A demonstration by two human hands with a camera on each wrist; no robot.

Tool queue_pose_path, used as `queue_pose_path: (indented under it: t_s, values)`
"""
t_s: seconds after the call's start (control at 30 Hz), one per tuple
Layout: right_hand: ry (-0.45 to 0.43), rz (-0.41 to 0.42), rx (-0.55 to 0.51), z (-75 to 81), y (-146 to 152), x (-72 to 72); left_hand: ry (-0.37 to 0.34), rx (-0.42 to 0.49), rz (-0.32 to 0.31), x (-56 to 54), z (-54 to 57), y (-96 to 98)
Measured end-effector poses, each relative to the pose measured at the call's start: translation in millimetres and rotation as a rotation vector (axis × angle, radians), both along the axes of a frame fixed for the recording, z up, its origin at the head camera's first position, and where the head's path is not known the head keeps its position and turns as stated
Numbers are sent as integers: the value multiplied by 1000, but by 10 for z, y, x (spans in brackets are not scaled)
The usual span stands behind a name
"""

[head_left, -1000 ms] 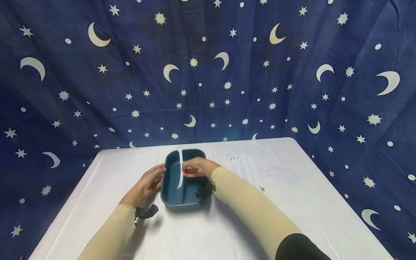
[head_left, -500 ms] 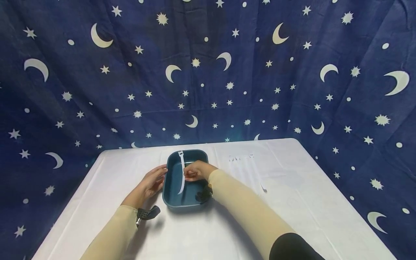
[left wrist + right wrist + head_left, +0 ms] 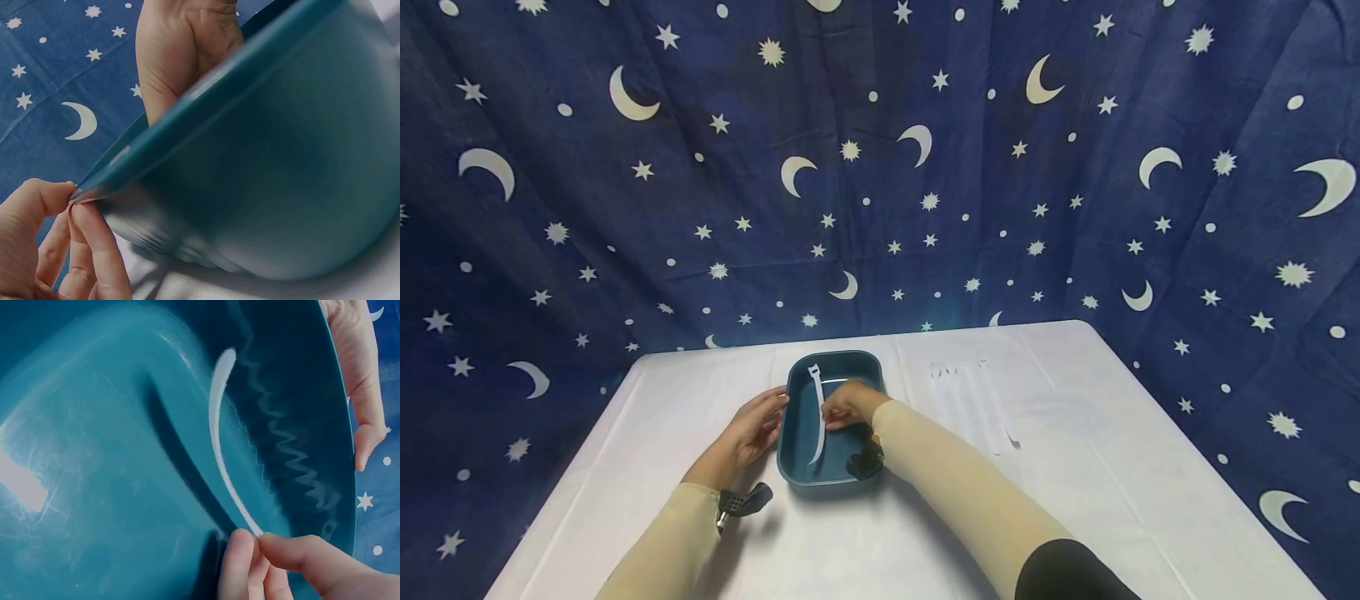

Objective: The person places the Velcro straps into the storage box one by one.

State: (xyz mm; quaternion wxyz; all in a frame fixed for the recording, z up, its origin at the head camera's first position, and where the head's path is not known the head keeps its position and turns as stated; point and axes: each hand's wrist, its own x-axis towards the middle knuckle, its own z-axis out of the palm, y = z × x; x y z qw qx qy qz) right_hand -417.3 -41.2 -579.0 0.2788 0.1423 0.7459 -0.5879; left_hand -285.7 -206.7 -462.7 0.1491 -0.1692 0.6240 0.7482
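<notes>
A teal plastic tub (image 3: 822,483) stands on the white table. My left hand (image 3: 752,427) is at its left side; in the left wrist view thumb and fingertips pinch the tub's rim (image 3: 187,103). Inside the tub, my right hand (image 3: 850,405) pinches a white cable strap (image 3: 819,392) near its middle, between thumb and fingertips. The strap runs lengthwise along the tub, its slotted head at the far end. In the right wrist view, the strap's rounded tail (image 3: 217,419) curves above the tub floor and casts a dark shadow there.
Several more white straps (image 3: 966,404) lie side by side on the tablecloth (image 3: 1075,500), right of the tub. A dark blue curtain (image 3: 745,167) with moons and stars hangs behind the table and along its right side.
The right hand has lowered the strap into the tub; its head, earlier over the far rim, now shows inside the tub's outline. The left hand stays at the rim.
</notes>
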Motion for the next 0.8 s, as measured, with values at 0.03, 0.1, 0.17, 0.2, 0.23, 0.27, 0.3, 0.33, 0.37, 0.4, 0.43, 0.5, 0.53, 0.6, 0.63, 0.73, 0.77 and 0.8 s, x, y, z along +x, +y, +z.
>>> queue_pose_path:
  t_s: [0.03, 0.1, 0.17, 0.2, 0.23, 0.27, 0.3, 0.33, 0.37, 0.4, 0.43, 0.5, 0.53, 0.6, 0.63, 0.73, 0.77, 0.8]
  values:
    - [5, 4, 7, 27, 1, 17, -2, 6, -1, 1, 4, 2]
    - [4, 17, 8, 170, 28, 114, -6, 8, -4, 2, 12, 6]
    - [3, 30, 20, 410, 66, 271, -10, 13, -4, 1, 13, 10]
    - [9, 33, 44, 590, 84, 400, -10, 16, -4, 0, 12, 11]
    - [21, 37, 69, 765, 99, 526, -11, 16, -5, -2, 12, 12]
    - [32, 38, 101, 936, 114, 649, -11, 17, -3, -3, 13, 15]
    - [54, 36, 145, 1091, 122, 764, -10, 20, -7, -6, 12, 14]
    - [68, 44, 167, 1195, 128, 839, -9, 22, -10, -7, 12, 14]
    - [87, 48, 203, 1314, 134, 931, -9, 25, -10, -7, 14, 16]
    - [103, 49, 218, 1387, 140, 994, -9, 26, -11, -7, 16, 18]
    - [118, 54, 231, 1433, 142, 1029, -10, 25, -13, -8, 19, 19]
    - [141, 73, 249, 1478, 146, 1071, -10, 27, -15, -8, 22, 21]
    - [152, 82, 257, 1485, 145, 1081, -11, 26, -14, -8, 22, 21]
    - [175, 98, 275, 1500, 145, 1101, -9, 23, -13, -8, 22, 21]
    - [180, 108, 281, 1494, 139, 1092, -10, 21, -12, -11, 21, 20]
    - [200, 131, 309, 1488, 132, 1083, -16, 19, -8, -12, 17, 13]
    - [210, 140, 320, 1488, 131, 1072, -21, 18, -1, -14, 15, 10]
    - [221, 146, 327, 1482, 130, 1057, -24, 18, 0, -14, 13, 6]
